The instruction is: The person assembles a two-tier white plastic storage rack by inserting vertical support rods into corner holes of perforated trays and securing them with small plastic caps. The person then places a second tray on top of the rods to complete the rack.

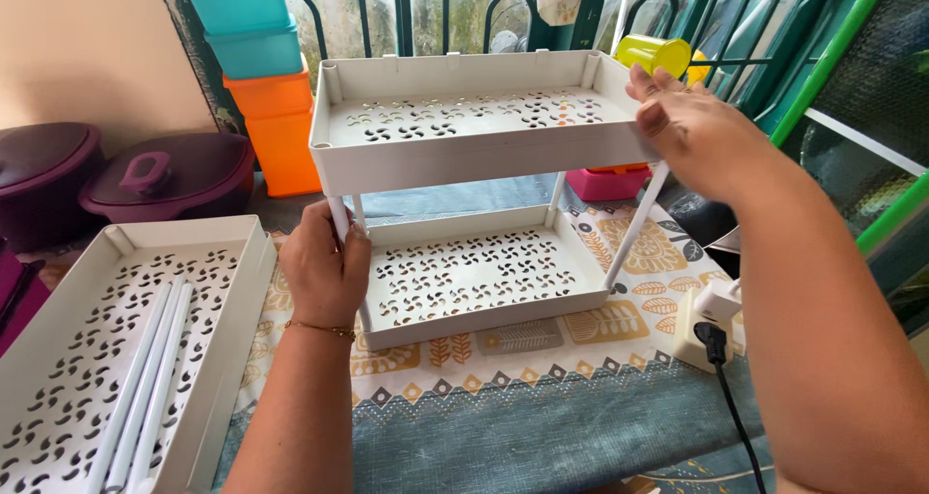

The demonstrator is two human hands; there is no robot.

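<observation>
A white plastic two-tier rack stands in the middle of the table. Its upper tray (464, 155) rests on thin white poles above the lower tray (484, 310); both have perforated floors. My left hand (324, 267) is closed around the front left pole (339, 218), just under the upper tray. My right hand (692, 136) grips the upper tray's front right corner, fingers over the rim, above the slanted front right pole (634, 233).
A third white perforated tray (242, 281) lies at the left with loose white poles (145, 378) in it. Two dark purple lidded pots (164, 179), stacked orange and teal bins (276, 117), a yellow cup (653, 54), a pink box (605, 182), a white power adapter (711, 325) with black cable surround the rack.
</observation>
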